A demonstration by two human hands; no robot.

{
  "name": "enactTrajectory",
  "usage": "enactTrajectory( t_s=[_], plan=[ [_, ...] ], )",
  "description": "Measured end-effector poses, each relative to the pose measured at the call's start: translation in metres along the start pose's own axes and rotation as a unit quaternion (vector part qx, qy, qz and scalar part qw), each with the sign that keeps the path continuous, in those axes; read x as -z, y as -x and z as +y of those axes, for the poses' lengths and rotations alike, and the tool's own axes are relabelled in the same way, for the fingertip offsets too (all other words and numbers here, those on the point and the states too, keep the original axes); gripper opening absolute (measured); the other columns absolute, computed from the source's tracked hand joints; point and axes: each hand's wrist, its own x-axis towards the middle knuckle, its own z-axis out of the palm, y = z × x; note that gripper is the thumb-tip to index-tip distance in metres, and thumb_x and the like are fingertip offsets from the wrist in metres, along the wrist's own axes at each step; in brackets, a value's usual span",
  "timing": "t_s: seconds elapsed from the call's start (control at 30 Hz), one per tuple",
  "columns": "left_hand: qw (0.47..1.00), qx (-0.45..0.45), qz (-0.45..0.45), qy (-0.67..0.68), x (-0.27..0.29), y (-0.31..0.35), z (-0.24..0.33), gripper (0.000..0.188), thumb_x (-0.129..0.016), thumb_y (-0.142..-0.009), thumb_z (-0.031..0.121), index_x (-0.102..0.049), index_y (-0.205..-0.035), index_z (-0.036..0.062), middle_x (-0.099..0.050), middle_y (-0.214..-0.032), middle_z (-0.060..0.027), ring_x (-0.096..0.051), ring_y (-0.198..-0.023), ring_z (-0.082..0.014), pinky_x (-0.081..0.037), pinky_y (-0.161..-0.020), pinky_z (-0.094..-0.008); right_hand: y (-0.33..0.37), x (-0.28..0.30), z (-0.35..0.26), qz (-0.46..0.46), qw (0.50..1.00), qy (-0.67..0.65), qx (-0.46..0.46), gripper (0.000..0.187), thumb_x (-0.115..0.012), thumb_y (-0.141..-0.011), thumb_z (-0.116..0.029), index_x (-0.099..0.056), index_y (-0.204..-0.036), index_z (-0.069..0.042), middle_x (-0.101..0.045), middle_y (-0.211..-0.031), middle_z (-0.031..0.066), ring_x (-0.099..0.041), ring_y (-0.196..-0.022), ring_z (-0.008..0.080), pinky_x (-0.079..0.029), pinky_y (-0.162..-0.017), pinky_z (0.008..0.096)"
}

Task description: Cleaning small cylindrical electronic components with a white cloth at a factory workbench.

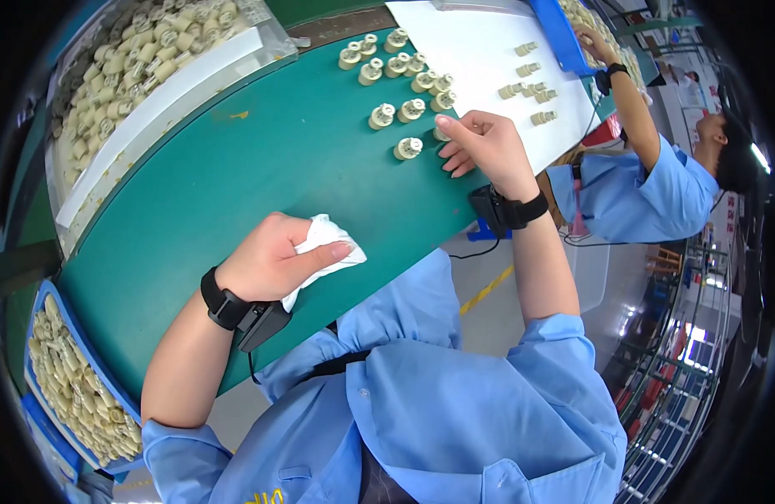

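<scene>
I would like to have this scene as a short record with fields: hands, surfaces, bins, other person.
Left hand: holds a crumpled white cloth
Right hand: beside the cream parts; whether it grips one is unclear
Green table: carries cream parts standing upright
White sheet: carries more cream parts
Bins: large bin, upper left; blue bin, lower left; another blue bin, upper right; all contain parts
Other person: one hand at the upper-right bin

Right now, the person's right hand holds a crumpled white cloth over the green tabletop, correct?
No, the head view shows the left hand holding the crumpled white cloth over the green tabletop; the right hand is near cream cylindrical parts.
</scene>
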Motion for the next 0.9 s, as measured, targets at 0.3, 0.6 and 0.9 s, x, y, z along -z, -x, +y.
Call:
enactTrajectory(
  t_s=[0.3,0.6,0.9],
  plan=[
    [1.0,0.004,0.004,0.007,0.003,0.0,0.0,0.017,-0.064,-0.092,0.016,-0.071,-0.099,0.0013,-0.071,-0.083,-0.0041,-0.061,-0.072,-0.007,-0.047,-0.064,-0.023,0.008,0.05,0.011,0.221,0.972,0.003,0.082,0.034,-0.065,-0.091,-0.034,-0.062,-0.089,0.0,-0.062,-0.06,0.0082,-0.056,-0.041,0.0126,-0.043,-0.037,0.0228],
    [1.0,-0.005,0.003,-0.002,0.0,-0.002,-0.002,0.017,-0.064,-0.092,0.016,-0.07,-0.097,0.0008,-0.07,-0.079,-0.0034,-0.061,-0.07,-0.0064,-0.047,-0.061,-0.0227,-0.031,0.151,0.08,0.2,0.945,-0.215,-0.142,0.04,-0.061,-0.093,-0.034,-0.046,-0.109,0.0,-0.068,-0.077,0.0161,-0.066,-0.056,0.0195,-0.049,-0.044,0.0212],
    [1.0,-0.004,0.005,-0.026,0.0,-0.001,0.001,0.017,-0.065,-0.091,0.017,-0.071,-0.096,0.0011,-0.07,-0.079,-0.0038,-0.062,-0.068,-0.0069,-0.047,-0.06,-0.023,-0.027,0.109,0.066,0.081,0.932,-0.35,-0.048,0.045,-0.056,-0.096,-0.033,-0.047,-0.117,0.006,-0.069,-0.091,0.0233,-0.071,-0.074,0.0249,-0.06,-0.062,0.0293]
  ],
)
